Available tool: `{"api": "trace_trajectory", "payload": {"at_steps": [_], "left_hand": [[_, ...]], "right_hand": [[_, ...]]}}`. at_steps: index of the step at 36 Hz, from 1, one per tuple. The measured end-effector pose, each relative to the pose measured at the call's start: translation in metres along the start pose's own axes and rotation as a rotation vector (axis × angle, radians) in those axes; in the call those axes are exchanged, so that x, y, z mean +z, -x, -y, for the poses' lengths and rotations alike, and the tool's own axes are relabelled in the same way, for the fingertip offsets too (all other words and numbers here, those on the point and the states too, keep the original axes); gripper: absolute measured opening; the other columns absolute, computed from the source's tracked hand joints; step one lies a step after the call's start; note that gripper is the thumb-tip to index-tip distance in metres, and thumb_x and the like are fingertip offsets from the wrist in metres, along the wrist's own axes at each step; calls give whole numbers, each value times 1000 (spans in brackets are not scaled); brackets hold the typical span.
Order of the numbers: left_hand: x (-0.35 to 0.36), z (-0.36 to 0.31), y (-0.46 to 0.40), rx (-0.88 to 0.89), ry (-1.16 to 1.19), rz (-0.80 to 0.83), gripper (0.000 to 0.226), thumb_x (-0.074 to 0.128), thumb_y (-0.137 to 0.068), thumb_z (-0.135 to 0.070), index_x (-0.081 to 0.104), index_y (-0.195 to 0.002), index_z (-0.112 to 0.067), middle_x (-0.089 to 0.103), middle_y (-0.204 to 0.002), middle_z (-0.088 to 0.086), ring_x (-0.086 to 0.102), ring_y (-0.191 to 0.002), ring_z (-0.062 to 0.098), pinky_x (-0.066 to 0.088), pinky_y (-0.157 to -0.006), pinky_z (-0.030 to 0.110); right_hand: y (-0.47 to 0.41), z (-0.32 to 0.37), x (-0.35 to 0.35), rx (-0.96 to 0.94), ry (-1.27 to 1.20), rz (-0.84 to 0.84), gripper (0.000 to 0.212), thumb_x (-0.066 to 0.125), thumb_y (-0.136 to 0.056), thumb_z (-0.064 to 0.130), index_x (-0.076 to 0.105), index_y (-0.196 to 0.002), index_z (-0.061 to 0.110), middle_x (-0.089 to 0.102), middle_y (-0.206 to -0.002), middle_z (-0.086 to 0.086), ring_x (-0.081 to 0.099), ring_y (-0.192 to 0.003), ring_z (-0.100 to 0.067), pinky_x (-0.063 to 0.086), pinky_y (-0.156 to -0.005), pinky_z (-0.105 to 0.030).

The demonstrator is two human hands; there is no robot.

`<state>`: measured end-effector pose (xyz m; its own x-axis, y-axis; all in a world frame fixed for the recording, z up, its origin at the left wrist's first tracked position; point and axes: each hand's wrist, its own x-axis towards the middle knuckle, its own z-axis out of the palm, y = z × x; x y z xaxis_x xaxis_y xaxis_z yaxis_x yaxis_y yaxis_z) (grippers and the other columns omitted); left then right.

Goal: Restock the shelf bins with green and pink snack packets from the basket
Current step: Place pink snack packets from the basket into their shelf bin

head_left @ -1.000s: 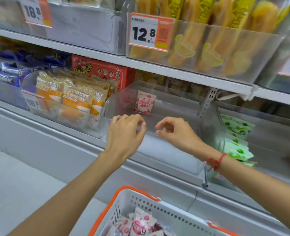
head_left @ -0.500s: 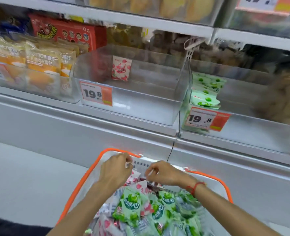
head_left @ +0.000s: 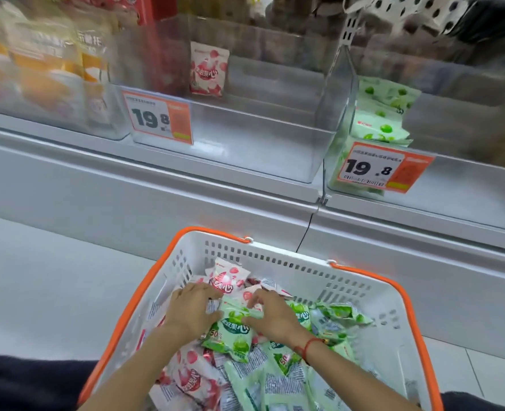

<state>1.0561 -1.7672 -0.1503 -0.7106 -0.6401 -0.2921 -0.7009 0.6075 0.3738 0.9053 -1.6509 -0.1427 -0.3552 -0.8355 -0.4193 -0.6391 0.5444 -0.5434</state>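
Store aisle, pale floor, steel-fronted shelving ahead. Nearest us sits the basket [head_left: 360, 287], white with an orange rim, heaped with pink packets [head_left: 192, 378] on its left side and green packets [head_left: 286, 384] on its right. Our left hand [head_left: 190, 311] and right hand [head_left: 275, 314] are both down in the pile, at the two sides of one green packet [head_left: 233, 329]. Fingers of both are curled at its top edge and appear to pinch it; the contact itself is partly hidden, so we note this as likely, not certain.

To do this step well, we judge: take the packet by its sealed edge, lift it straight up so neighbours slide off, and sort by colour before reaching up.

Beyond, the middle bin [head_left: 245, 149] holds a single pink packet [head_left: 208, 69] standing at its back; its tag [head_left: 159, 117] reads 19.8. Next bin to the right [head_left: 464, 176] holds a short stack of green packets [head_left: 381, 114], tag [head_left: 375, 169] also 19.8. Green packet print shows "50%"; the other characters we do not transcribe. Leftmost shelf goods are blurred.
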Motion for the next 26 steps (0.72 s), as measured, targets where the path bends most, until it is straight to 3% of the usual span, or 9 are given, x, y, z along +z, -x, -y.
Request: {"api": "trace_trajectory", "payload": {"at_steps": [4,7,11,13,17,20,21,23,26], "left_hand": [[-1,-6,3,91,-20,-84,44,60,-86,-51,52,-126,-36,35,-145,-17,25,-137,10,18,-110,29],[2,-10,5,124,-48,-99,64,62,-83,-52,36,-138,-32,27,-148,-14,24,-138,11,21,-110,28],[-2,-17,7,156,-36,-104,64,69,-78,-47,39,-132,-30,35,-136,-8,36,-128,15,31,-103,30],[-8,-21,9,146,-67,2,59,70,-77,-50,46,-126,-28,43,-130,-6,43,-120,17,37,-98,31],[-7,-31,19,154,-214,249,58,67,-80,-53,51,-126,-22,58,-124,-2,53,-112,18,40,-94,32],[-3,-35,24,137,-146,249,67,68,-81,-50,42,-134,-19,53,-132,-1,52,-116,20,39,-98,33],[-4,-37,25,136,-88,246,73,70,-80,-48,37,-138,-19,49,-136,-1,51,-118,20,40,-99,34],[-14,-44,24,119,114,244,78,75,-78,-41,32,-140,-22,46,-136,-2,53,-116,18,45,-97,34],[-39,-61,23,138,426,233,62,78,-78,-28,42,-129,-20,55,-115,0,59,-95,14,52,-78,22]], "right_hand": [[7,-6,-7,30,92,-45,32,68,-81,45,54,-102,26,33,-114,3,35,-115,-16,40,-92,-29],[15,-4,-5,24,179,-32,28,66,-82,45,52,-97,25,30,-110,3,33,-115,-17,38,-95,-29],[19,-2,-6,47,74,34,21,72,-80,38,54,-74,30,46,-112,0,43,-112,-17,41,-94,-29],[20,-3,-15,49,32,79,27,73,-78,41,63,-95,22,49,-124,-3,49,-113,-18,43,-92,-28],[32,-4,-24,98,-37,171,66,76,-78,34,48,-127,1,53,-127,-9,56,-106,-25,48,-80,-28],[39,-1,-23,108,-65,199,54,78,-76,29,62,-106,-13,63,-112,-28,62,-100,-36,50,-87,-46],[42,0,-27,84,-86,200,35,79,-76,25,66,-81,-7,65,-86,-24,64,-76,-30,50,-72,-45],[44,1,-43,33,-170,241,45,78,-77,18,41,-50,13,36,-50,-4,32,-44,-13,31,-50,-30],[58,11,-86,33,-260,277,29,79,-75,20,59,-66,1,41,-60,-5,30,-50,-9,26,-48,-18]]}}
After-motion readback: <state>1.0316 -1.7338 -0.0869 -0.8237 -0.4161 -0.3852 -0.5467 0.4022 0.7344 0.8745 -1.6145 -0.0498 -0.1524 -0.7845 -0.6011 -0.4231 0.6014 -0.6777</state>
